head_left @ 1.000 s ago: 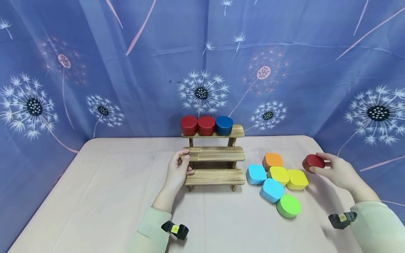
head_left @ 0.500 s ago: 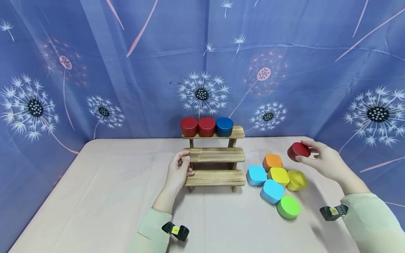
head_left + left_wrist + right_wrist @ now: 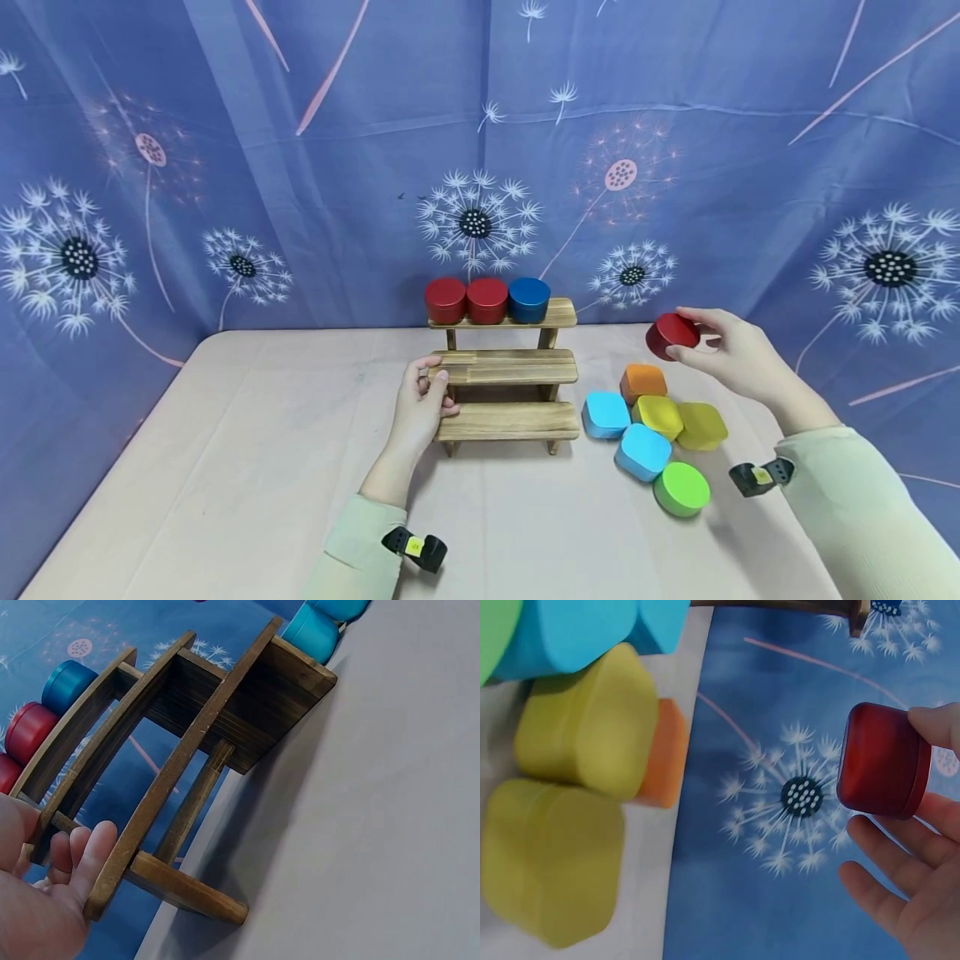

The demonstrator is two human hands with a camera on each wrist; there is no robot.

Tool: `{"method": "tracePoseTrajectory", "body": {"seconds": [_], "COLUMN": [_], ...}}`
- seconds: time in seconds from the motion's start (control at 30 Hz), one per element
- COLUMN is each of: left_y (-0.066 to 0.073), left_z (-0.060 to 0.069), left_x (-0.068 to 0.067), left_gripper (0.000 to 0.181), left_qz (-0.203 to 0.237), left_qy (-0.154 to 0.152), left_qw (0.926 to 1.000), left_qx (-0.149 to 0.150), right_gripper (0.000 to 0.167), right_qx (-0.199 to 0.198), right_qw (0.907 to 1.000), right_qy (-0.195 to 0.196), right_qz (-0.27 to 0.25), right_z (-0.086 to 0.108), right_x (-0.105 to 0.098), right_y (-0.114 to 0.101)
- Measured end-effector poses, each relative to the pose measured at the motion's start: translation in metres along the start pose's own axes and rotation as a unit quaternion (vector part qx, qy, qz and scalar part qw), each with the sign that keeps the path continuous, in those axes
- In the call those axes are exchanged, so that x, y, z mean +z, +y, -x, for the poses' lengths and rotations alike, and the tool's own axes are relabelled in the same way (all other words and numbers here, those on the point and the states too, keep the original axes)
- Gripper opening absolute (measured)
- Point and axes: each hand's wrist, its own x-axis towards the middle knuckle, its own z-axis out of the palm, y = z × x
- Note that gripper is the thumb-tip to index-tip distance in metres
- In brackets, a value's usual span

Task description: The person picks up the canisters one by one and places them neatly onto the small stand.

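Note:
My left hand (image 3: 418,410) grips the left end of a three-tier wooden display stand (image 3: 517,367) at its middle step, the thumb on the front and fingers around the edge. Two round red tins (image 3: 467,301) and a round blue tin (image 3: 529,301) sit side by side on its top step, from the left end. At the right, my right hand (image 3: 738,350) pinches another red tin (image 3: 670,337) between thumb and fingers, above the table and tilted. In the right wrist view this red tin (image 3: 883,761) is held clear of everything else.
Right of the stand, several tins lie on the table: an orange one (image 3: 643,383), two yellow ones (image 3: 702,426), two light blue ones (image 3: 644,452) and a round green one (image 3: 682,490). A blue dandelion-print cloth (image 3: 337,208) hangs behind the table (image 3: 262,467).
My right hand has carried the red tin leftward and up, from beyond the yellow tins to behind the orange one. My left hand has stayed on the stand.

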Motion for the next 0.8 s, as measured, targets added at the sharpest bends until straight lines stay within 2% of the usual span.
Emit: {"method": "tracePoseTrajectory", "body": {"seconds": [0.27,0.4,0.57,0.8], "left_y": [0.002,0.002,0.002,0.000], "left_z": [0.001,0.001,0.001,0.002], "left_x": [0.003,0.005,0.006,0.005], "left_gripper": [0.029,0.030,0.031,0.032], "left_qz": [0.002,0.017,0.025,0.009], "left_qy": [0.016,0.022,0.023,0.016], "left_qw": [0.9998,0.9993,0.9993,0.9998], "left_qx": [-0.015,-0.024,-0.019,-0.005], "right_gripper": [0.064,0.062,0.062,0.064], "right_qx": [-0.017,-0.026,-0.033,-0.030], "right_qw": [0.9998,0.9995,0.9989,0.9983], "right_qy": [0.000,0.010,0.006,-0.013], "right_qz": [-0.009,-0.013,-0.033,-0.049], "right_z": [-0.013,-0.019,-0.025,-0.037], "right_x": [0.001,0.003,0.006,0.012], "right_y": [-0.018,-0.026,-0.036,-0.049]}}
